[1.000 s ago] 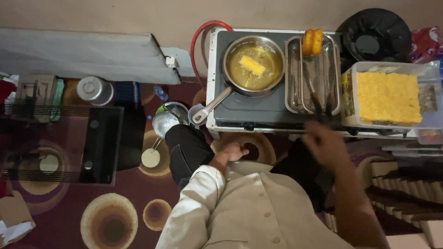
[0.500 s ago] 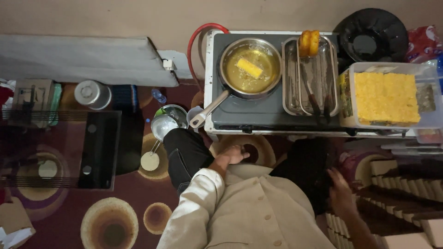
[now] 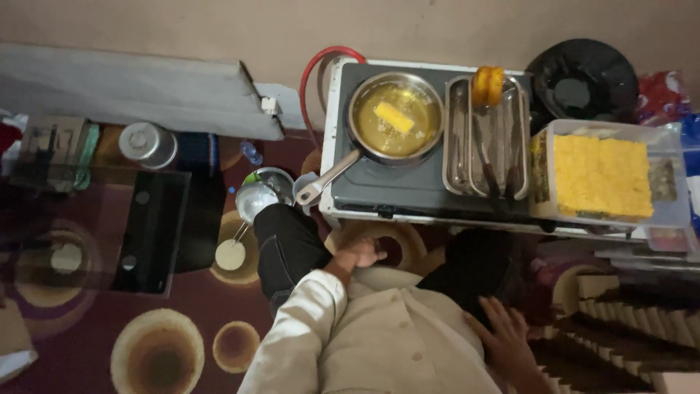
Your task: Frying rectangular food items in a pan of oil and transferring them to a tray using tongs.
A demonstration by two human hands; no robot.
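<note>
Left hand [image 3: 362, 253] loosely curled on left knee, holds nothing. Right hand [image 3: 504, 337] flat open on right thigh. Pan [image 3: 394, 118] with yellow piece on stove [image 3: 408, 186] left side.

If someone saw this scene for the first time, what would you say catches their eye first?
Probably the frying pan of oil on the stove, with one yellow piece frying in it. Next, the clear tub of yellow pieces at the right. Below, the left hand and right hand rest on the person's legs.
</note>
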